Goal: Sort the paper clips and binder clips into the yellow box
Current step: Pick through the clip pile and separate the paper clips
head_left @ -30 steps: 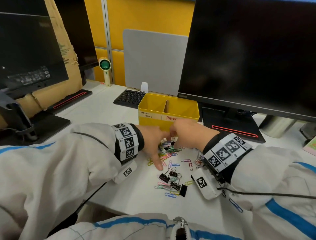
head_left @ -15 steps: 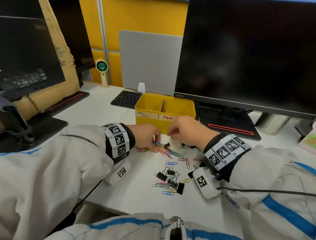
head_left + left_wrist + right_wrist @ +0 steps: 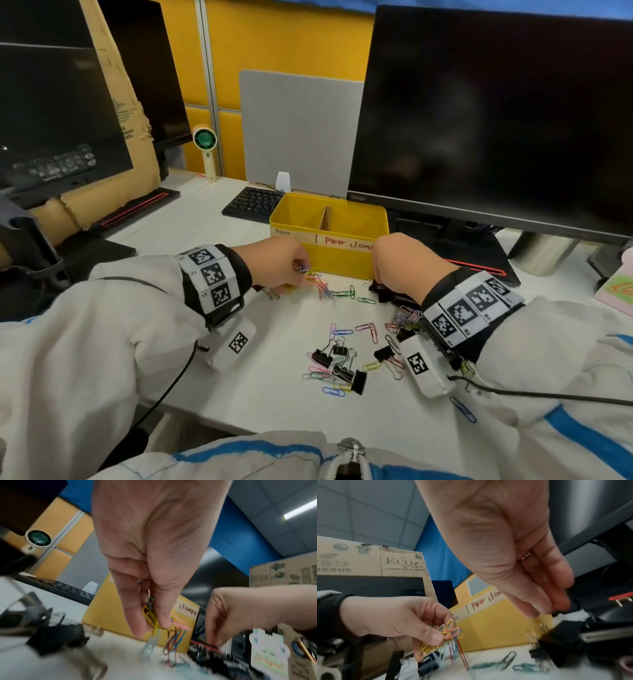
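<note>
The yellow box (image 3: 346, 263) stands on the white desk with a divider and a "Paper clamp" label on its right half. My left hand (image 3: 298, 270) (image 3: 154, 626) pinches a bunch of coloured paper clips (image 3: 313, 275) (image 3: 448, 631) just off the desk, before the box's left half. My right hand (image 3: 378, 277) (image 3: 546, 608) points straight fingers down over black binder clips (image 3: 380, 293) (image 3: 563, 634) at the box's right corner; nothing shows between its fingers. Loose paper clips (image 3: 366, 329) and binder clips (image 3: 342, 371) lie nearer me.
A large dark monitor (image 3: 496, 120) on a black base (image 3: 479, 253) stands right behind the box. A keyboard (image 3: 253, 204) and a small fan (image 3: 205, 140) sit at the back left, a second monitor (image 3: 51, 120) far left. A pink notepad (image 3: 616, 291) lies right.
My hands have drawn apart. The left one has gathered a bunch of paper clips and raised it at the left; the right one has shifted right over the binder clips.
</note>
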